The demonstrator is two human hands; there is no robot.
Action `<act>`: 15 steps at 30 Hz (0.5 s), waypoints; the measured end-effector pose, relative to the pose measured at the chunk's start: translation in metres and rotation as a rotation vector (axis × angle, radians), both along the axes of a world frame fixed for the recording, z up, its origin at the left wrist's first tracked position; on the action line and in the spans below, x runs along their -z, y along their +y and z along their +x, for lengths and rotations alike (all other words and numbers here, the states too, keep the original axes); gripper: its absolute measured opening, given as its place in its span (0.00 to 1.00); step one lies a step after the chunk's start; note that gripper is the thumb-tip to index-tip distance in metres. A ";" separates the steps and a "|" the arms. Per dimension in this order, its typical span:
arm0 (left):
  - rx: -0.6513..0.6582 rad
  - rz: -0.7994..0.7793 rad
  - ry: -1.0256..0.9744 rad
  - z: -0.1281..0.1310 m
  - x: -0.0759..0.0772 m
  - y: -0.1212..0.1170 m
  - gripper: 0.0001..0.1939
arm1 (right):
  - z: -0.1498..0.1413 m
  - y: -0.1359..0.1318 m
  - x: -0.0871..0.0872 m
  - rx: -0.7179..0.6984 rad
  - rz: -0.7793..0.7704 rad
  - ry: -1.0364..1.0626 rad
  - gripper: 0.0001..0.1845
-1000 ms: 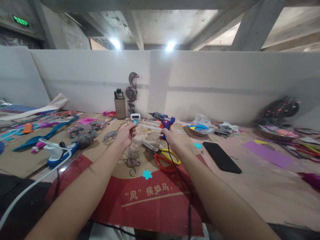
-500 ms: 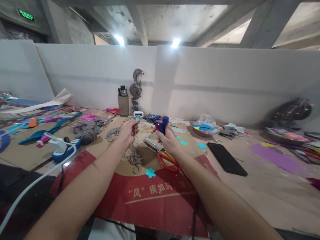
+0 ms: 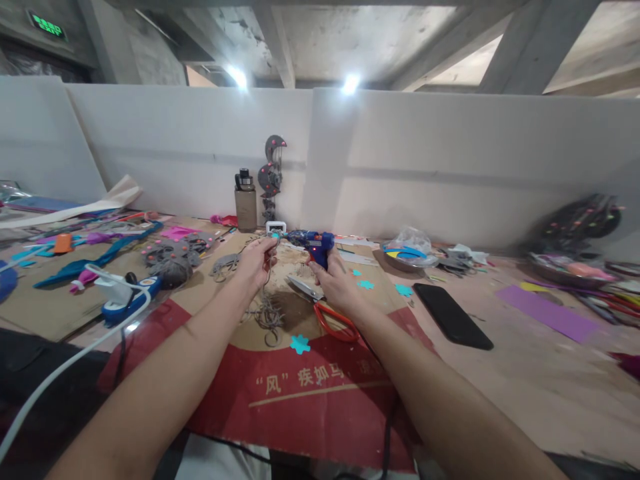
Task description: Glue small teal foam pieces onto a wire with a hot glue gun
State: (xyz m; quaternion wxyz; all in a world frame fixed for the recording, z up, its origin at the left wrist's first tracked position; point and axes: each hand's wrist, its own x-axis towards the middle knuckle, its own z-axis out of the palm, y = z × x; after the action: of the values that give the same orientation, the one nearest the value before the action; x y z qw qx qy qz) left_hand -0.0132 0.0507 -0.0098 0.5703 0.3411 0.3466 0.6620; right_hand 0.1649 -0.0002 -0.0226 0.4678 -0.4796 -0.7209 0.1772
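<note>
My left hand [image 3: 257,264] pinches a small turquoise cut-out [image 3: 275,235] and a strand of grey yarn that hangs from the fingers. My right hand [image 3: 338,281] is wrapped round the grip of a blue glue gun [image 3: 321,248], its red light lit. The gun's nozzle points left and is at or very near the turquoise piece; whether they touch I cannot tell. Beneath the hands lie a tangle of grey yarn [image 3: 270,315] and red-handled scissors [image 3: 336,325], partly behind my right hand. A turquoise flower cut-out [image 3: 300,344] rests nearer me on the cardboard [image 3: 310,413].
A bottle [image 3: 245,207] and a hanging grey ornament [image 3: 271,177] stand by the white partition. To the left are a blue power strip [image 3: 131,301] and grey yarn ball [image 3: 173,272]. A black phone [image 3: 453,317] and a bowl [image 3: 410,261] are on the right.
The glue gun has shifted slightly left, bringing its nozzle closer to the turquoise piece. My left hand has hardly moved, and the whole view has shifted a little.
</note>
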 end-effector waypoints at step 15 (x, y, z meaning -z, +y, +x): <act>0.033 0.039 -0.004 0.001 0.000 -0.001 0.11 | 0.003 0.002 0.005 0.054 0.048 -0.045 0.20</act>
State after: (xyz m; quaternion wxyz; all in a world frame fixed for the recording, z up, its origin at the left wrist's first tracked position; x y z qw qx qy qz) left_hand -0.0127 0.0493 -0.0098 0.5749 0.3567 0.3269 0.6598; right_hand 0.1675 0.0016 -0.0272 0.4674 -0.4914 -0.7221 0.1366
